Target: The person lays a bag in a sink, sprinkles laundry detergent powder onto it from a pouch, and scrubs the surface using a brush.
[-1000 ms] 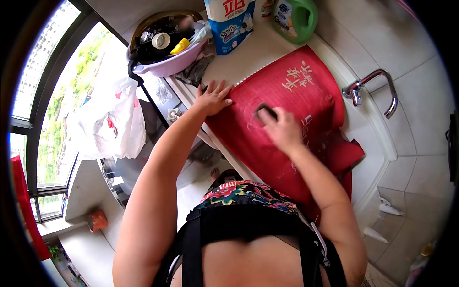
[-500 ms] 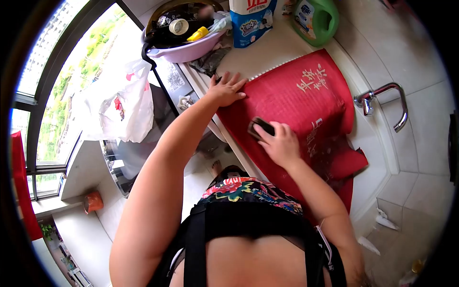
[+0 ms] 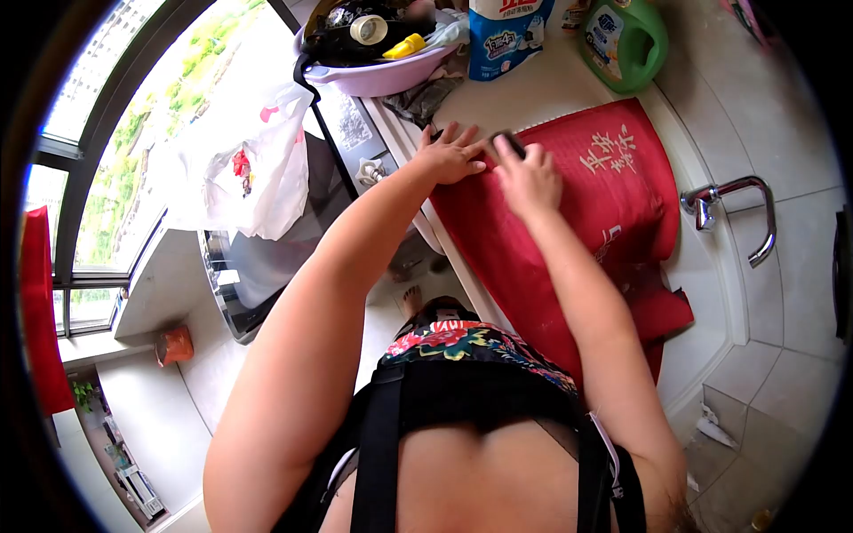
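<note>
A red doormat [image 3: 635, 200] with pale Chinese characters is spread over the white sink counter [image 3: 702, 298]. Its lower part looks wet and folds up at the right. Fingers spread, my left hand [image 3: 451, 158] lies flat on the mat's upper left corner. My right hand [image 3: 530, 180] grips a dark scrubbing brush [image 3: 509, 145] against the mat's top edge, just right of my left fingers. The brush's bristles are hidden from this angle.
Behind the mat stand a lilac basin [image 3: 382, 82] of items, a blue-and-white detergent bag [image 3: 505, 44] and a green jug [image 3: 626, 49]. A chrome faucet [image 3: 755, 191] juts in from the right. On the left, a white plastic bag [image 3: 258, 178] sits on a dark glossy appliance [image 3: 275, 275].
My right hand has moved the scrubbing brush up the mat, from its middle to the top edge near my left hand. My left hand stays on the corner; the view has shifted slightly.
</note>
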Available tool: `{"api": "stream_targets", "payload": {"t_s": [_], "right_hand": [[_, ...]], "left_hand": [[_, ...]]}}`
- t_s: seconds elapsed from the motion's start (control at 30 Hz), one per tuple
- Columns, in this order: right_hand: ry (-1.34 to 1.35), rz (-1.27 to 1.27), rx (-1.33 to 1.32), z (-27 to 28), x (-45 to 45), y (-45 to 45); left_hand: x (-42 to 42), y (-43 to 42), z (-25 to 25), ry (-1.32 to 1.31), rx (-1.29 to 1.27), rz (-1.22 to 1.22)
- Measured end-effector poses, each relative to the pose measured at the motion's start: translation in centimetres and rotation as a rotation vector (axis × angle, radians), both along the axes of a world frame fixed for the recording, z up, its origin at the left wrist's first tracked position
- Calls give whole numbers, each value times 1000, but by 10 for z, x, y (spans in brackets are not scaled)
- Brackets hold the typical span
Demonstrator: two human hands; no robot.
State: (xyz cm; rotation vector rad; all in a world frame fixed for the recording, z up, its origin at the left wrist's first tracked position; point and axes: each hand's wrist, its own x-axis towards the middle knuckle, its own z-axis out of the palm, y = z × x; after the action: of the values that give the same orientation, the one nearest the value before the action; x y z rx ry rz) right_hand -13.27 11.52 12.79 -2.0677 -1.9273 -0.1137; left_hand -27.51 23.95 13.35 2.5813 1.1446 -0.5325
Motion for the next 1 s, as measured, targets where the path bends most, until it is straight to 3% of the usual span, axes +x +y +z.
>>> {"api": "stream_targets", "payload": {"t_s": [0.2,0.33,0.47,0.57,0.63,0.7,0.8,0.83,0.9,0.93,0.97,1.0], "right_hand": [[75,298,-34,10,18,-114],[121,203,-33,17,38,-106],[91,133,-58,10,-4,-48],[98,95,-110,21,-45,-22],[190,143,-81,22,-42,-37],[198,132,-109,24,-35,-52],[226,307,-202,22,-20,-84],[275,290,-221,19,-26,-90],[351,265,-205,20,-37,-72],[325,201,-188,23,-44,-64],[295,219,-168,27,-63,-42],[284,201,-151,29,-73,-36]], "left_hand": [[-1,8,-5,-62,-47,-4],[2,11,-6,-49,-92,4],[2,22,-20,-58,-49,31],[-5,38,-47,-170,7,-81],[3,32,-30,19,-52,-77],[1,34,-38,33,-9,-88],[-5,35,-46,-26,134,-169],[-7,28,-71,-23,101,-183],[-15,44,-96,-172,425,-201],[-7,45,-96,-35,434,-176],[-5,47,-45,-59,-25,-112],[-7,52,-51,-71,-18,-113]]}}
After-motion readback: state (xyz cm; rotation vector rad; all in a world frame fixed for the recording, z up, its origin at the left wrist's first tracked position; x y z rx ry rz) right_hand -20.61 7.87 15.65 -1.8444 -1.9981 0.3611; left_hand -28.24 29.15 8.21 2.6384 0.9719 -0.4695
